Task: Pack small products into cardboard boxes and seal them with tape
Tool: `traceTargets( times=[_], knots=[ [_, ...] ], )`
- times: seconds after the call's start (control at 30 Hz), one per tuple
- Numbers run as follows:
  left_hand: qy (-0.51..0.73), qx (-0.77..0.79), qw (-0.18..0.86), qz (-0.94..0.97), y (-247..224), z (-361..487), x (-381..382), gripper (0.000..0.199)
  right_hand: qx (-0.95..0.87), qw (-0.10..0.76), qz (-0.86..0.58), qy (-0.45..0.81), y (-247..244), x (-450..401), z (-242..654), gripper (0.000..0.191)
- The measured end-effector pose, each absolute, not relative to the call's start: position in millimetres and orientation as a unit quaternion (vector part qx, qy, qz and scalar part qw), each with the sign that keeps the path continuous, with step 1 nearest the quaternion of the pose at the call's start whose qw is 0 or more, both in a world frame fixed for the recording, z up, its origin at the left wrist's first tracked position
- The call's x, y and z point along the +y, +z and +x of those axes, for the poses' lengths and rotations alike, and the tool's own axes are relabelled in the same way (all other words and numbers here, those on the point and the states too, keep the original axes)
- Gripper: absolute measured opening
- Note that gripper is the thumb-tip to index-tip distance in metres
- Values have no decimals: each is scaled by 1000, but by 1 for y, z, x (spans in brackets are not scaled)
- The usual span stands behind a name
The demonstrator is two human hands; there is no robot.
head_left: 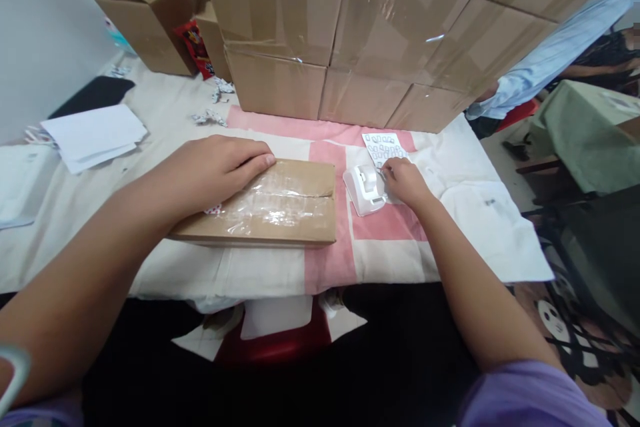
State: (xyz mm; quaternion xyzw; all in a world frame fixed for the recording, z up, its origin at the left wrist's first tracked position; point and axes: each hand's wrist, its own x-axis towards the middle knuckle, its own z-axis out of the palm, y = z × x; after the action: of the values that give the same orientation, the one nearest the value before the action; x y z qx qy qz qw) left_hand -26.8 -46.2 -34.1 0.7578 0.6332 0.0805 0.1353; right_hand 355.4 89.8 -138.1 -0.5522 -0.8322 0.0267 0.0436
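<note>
A taped cardboard box point(285, 203) lies flat near the table's front edge. My left hand point(215, 170) rests on its left part, palm down and fingers stretched out over the top. To the right of the box stands a small white tape dispenser point(365, 190). Just beside the dispenser, my right hand point(403, 180) has its fingers pinched together; what they hold, if anything, is too small to name. A white sheet of small printed labels point(383, 147) lies behind the dispenser, partly under my right hand's fingers.
Stacked cardboard boxes point(390, 20) rise at the back. An open carton point(155, 13), a red packet point(197, 47), crumpled scraps point(209, 117) and white papers point(95, 133) are on the left. A person's sleeve point(550, 47) reaches behind the stack at right.
</note>
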Motion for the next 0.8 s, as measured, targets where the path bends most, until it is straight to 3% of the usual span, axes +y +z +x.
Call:
traceTargets(
  times=[0.27, 0.47, 0.63, 0.73, 0.8],
  knots=[
    [101, 636, 154, 750, -34, -27, -47, 48, -811, 29, -582, 44, -126, 85, 356, 21],
    [93, 638, 152, 749, -31, -24, -48, 49, -791, 74, -598, 107, -116, 75, 359, 14],
    [79, 639, 162, 748, -26, -23, -51, 48, -785, 242, -542, 176, -101, 58, 351, 4],
    [87, 644, 184, 737, -26, -32, -47, 48, -757, 345, -457, 313, -88, 34, 327, 14],
    [106, 649, 191, 729, -27, -42, -42, 49, -728, 357, -400, 428, -81, 14, 307, 23]
  ],
)
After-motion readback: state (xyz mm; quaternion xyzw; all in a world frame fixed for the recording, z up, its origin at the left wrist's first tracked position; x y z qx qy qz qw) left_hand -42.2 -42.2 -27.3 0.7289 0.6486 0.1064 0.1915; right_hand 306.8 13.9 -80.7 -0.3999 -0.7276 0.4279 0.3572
